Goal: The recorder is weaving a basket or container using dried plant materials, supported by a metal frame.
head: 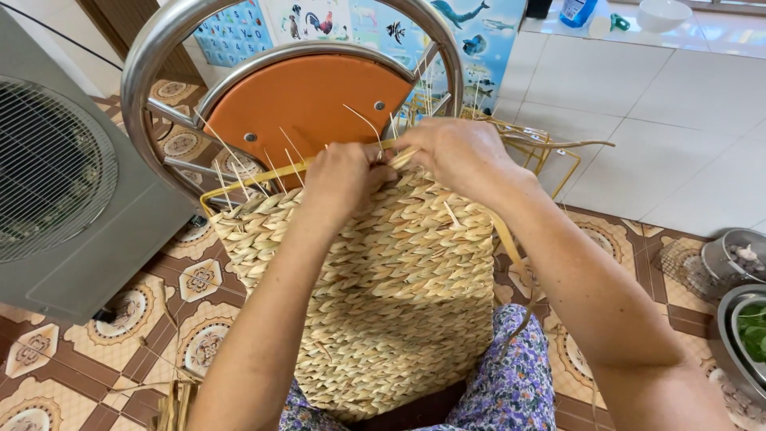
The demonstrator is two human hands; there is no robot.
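While both hands work at its top edge, the woven panel [391, 295] stands nearly upright on the person's lap, its lower end resting between knees clad in purple flowered cloth [519, 375]. The left hand [345, 177] is clenched on the upper rim of the weave, fingers curled over a straw strand [399, 156] and the yellow wire frame [239, 188] that runs along the top. The right hand [455, 152] is just beside it, almost touching, pinching the same pale strand between thumb and fingers. Thin loose straw ends stick up around both hands.

Behind the panel leans a metal chair [159, 56] with an orange seat [307, 100], tipped so the seat faces the camera. More bent yellow wire [550, 152] lies on the floor to the right of the hands. A grey fan housing [72, 183] with a round grille stands at the left, on patterned tiles [128, 319]. Near the right edge sit metal bowls [738, 319], one holding green leaves. A picture poster [479, 40] with animals hangs beyond the chair, and a white bowl [662, 14] rests on the pale tiles far back.
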